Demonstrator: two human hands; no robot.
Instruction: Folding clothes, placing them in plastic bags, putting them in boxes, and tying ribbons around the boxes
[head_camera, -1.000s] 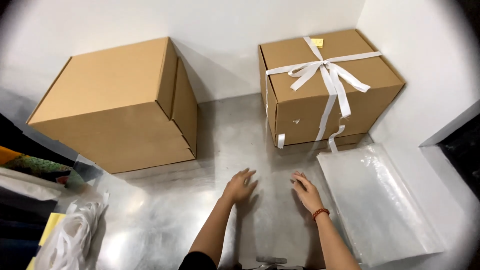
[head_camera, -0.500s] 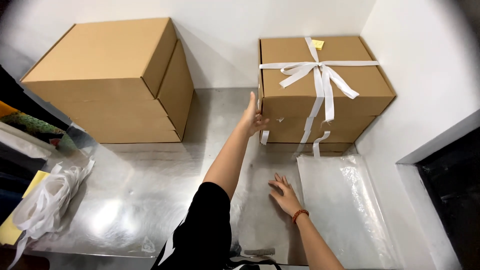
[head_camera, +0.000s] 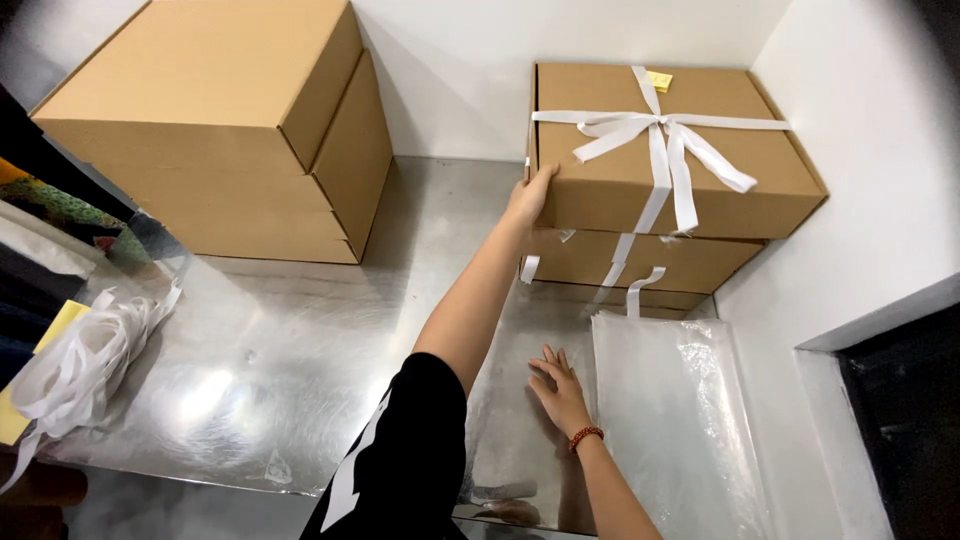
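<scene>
A brown cardboard box tied with a white ribbon bow (head_camera: 640, 190) sits on top of another ribboned box (head_camera: 640, 262) at the back right of the steel table (head_camera: 300, 350). My left hand (head_camera: 527, 200) is stretched out and grips the top box at its near left corner. The box's left edge looks slightly raised off the one below. My right hand (head_camera: 560, 388) lies flat on the table with fingers spread and holds nothing. It rests just left of a stack of clear plastic bags (head_camera: 680, 430).
Two large plain cardboard boxes (head_camera: 220, 130) are stacked at the back left. A bundle of white ribbon (head_camera: 70, 360) lies at the table's left edge. A white wall (head_camera: 870, 180) closes the right side, close behind the ribboned boxes.
My left hand went from the table surface forward to the ribboned box and took its corner. My right hand slid back toward me along the table.
</scene>
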